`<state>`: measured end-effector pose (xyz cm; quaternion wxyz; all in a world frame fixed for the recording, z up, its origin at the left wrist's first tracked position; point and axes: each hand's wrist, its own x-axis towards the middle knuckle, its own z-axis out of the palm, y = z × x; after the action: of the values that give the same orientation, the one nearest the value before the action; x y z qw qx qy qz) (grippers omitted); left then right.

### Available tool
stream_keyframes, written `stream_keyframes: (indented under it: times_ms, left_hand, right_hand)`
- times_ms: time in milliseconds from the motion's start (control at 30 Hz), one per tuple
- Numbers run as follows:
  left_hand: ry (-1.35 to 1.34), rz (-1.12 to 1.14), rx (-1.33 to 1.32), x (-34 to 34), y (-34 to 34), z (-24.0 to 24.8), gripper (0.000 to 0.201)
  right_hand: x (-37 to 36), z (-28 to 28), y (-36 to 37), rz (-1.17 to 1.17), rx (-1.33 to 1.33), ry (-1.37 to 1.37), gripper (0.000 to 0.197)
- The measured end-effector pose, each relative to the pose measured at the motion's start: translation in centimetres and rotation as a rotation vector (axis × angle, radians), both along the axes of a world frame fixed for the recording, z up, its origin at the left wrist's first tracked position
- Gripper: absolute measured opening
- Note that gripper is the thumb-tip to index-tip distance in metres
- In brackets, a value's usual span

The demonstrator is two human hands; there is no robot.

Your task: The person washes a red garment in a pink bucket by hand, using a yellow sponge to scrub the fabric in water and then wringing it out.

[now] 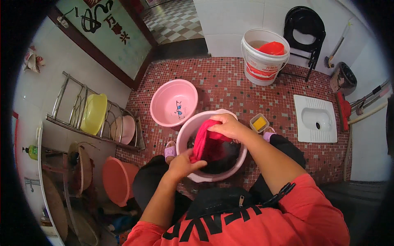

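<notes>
A bright red cloth (200,141) is stretched between my hands over a large pale pink basin (191,126). My right hand (227,126) grips its upper part, with the fingers closed round a fold. Lower down at the left, my left hand (182,165) holds the other end; its thumb sticks out and its fingers are partly hidden. Part of the cloth hangs into the basin, where dark contents (221,164) lie; I cannot tell dark water from dark fabric. Just beyond stands a smaller pink basin (170,102) with a cartoon figure inside.
A small tub with a yellow block (259,123) sits by my right foot. Farther back are a white bucket (264,76) with a red dipper (272,48), a black folding chair (303,30) and a squat toilet (316,119). At left stand a metal rack (65,92) and an orange bucket (119,180).
</notes>
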<state>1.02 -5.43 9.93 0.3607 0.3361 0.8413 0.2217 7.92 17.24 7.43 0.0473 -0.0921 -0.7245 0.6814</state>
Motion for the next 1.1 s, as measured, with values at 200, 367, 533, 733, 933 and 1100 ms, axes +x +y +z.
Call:
stream_keyframes:
  times_ms: [200,367,533,733,933,1100]
  left_hand:
    - [-0.11,0.503,0.503,-1.0,-0.8,0.1,0.014]
    - [0.113,0.364,0.769,-1.8,0.3,3.5,0.005]
    - [-0.621,0.618,0.864,-1.2,1.3,2.7,0.008]
    - [0.044,-0.044,0.256,0.9,2.2,0.5,0.039]
    - [0.056,0.264,0.545,0.7,1.9,1.7,0.01]
    - [-0.075,0.548,0.681,0.0,1.0,2.6,0.01]
  right_hand:
    - [-0.3,0.6,0.6,-0.059,0.327,0.137,0.026]
    - [0.1,1.0,0.7,0.006,0.327,0.242,0.024]
    - [0.2,1.7,-1.6,0.14,0.383,0.242,0.019]
    - [1.1,2.3,-2.7,0.198,0.357,0.208,0.02]
    - [1.2,2.2,-2.0,0.314,0.672,0.023,0.018]
    - [1.6,1.3,-1.0,0.201,0.873,-0.208,0.015]
